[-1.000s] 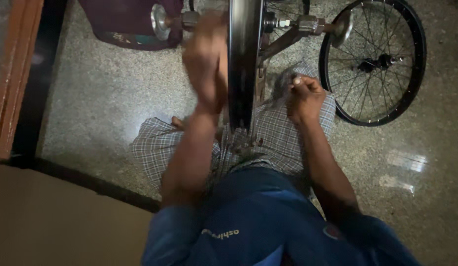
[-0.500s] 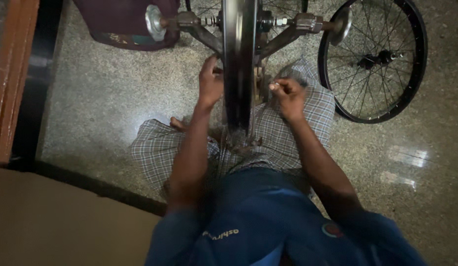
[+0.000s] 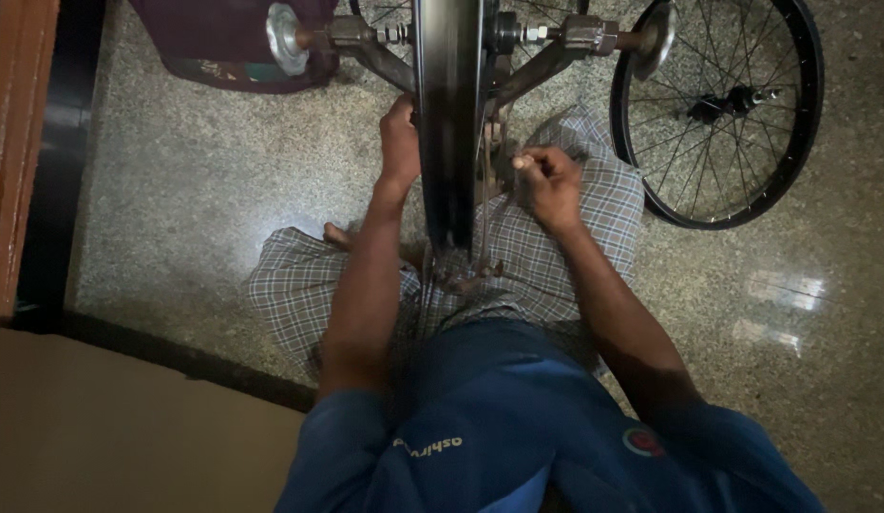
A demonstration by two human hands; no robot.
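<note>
— Where is the mounted wheel [image 3: 448, 123] sitting?

— It is standing edge-on between the two hands, over the person's lap, held in a stand [image 3: 366, 47] whose axle ends are sticking out to either side.

— And the hands?

— The left hand [image 3: 400, 138] is resting against the rim's left side; the right hand [image 3: 548, 180] is closing just right of it, perhaps on a spoke.

— Anything else on the floor [image 3: 204, 180]?

— A second wheel [image 3: 717, 109] is lying toward the floor's far right corner, and a bag [image 3: 228, 43] is sitting at the far edge, left of the stand.
</note>
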